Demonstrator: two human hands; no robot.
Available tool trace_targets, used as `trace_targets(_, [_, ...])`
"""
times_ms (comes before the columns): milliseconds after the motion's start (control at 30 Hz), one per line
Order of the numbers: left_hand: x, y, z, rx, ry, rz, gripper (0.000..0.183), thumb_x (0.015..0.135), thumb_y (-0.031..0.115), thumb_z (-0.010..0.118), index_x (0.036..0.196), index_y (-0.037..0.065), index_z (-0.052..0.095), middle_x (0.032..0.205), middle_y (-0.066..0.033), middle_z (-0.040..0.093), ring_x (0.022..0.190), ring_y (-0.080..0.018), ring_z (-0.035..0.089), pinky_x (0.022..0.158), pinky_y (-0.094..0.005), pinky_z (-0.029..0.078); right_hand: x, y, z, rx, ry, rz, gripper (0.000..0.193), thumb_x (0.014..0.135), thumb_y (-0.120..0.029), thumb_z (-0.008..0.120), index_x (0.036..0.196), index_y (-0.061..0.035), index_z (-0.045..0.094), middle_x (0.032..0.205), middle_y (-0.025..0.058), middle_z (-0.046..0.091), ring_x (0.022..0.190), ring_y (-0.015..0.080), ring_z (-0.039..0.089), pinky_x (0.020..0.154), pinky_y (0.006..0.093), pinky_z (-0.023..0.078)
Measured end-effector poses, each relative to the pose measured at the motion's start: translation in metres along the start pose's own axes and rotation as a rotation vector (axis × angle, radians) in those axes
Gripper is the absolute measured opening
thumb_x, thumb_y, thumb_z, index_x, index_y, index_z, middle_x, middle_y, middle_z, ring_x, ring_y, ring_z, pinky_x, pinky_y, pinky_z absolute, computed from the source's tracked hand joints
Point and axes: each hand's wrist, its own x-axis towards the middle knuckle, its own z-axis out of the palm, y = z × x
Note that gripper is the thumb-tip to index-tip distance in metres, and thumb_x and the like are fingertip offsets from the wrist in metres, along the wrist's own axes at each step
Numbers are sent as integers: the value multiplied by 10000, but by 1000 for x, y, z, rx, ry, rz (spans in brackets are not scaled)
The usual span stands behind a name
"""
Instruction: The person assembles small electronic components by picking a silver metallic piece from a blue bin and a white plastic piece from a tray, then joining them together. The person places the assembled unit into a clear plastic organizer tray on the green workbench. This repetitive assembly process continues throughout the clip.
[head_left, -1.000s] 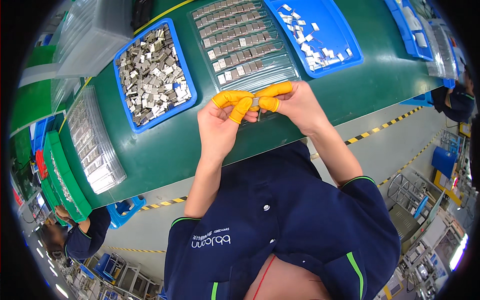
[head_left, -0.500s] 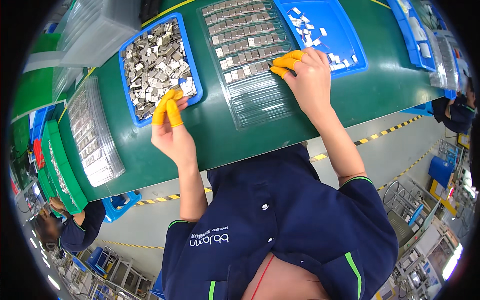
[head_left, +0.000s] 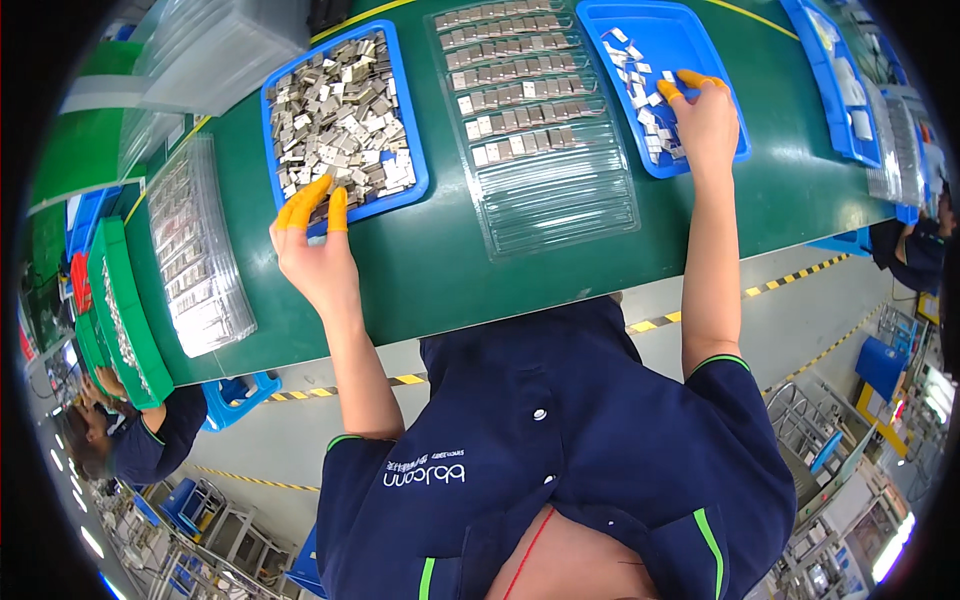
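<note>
My left hand (head_left: 318, 258), wearing yellow finger cots, reaches over the near edge of a blue tray (head_left: 420, 178) heaped with small silver metal connector pieces (head_left: 345, 115). Its fingers are apart at the heap; no held piece can be made out. At the right, my right hand (head_left: 708, 128), also in yellow finger cots, dips into a second blue tray (head_left: 690, 30), thumb and finger spread among small white connectors with thin wires (head_left: 640, 95). Between the trays lies a clear plastic blister tray (head_left: 555, 215); silver connectors fill its far rows, and its nearest grooves hold nothing.
All of these lie on a green tabletop (head_left: 430, 285). Stacked clear blister trays (head_left: 200, 250) and a green bin (head_left: 128, 320) are at the left, with a co-worker (head_left: 150, 450) beyond. Another blue tray (head_left: 835, 90) stands at the far right.
My right hand has left the blister tray and moved right into the tray of white connectors. My left hand has shifted slightly left and its fingers have parted at the silver heap.
</note>
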Motion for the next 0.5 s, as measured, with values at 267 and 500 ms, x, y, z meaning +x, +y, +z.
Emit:
trace_targets(267, [27,4,10,52,-151,-6,223,663,92,743,883,82,713,856,-83,647,808,-229,551,753,-323,447,2,-2,-3,135,-22,42,192,732,-148,677,884,-31,668,833,113,671,777,267,639,707,339,483])
trace_targets(500, [36,17,21,255,-290,35,286,645,166,757,844,-24,679,822,-171,619,772,-289,578,701,-375,461,-6,-4,-17,394,36,122,208,732,-142,707,896,-19,675,820,93,681,754,187,644,717,286,476])
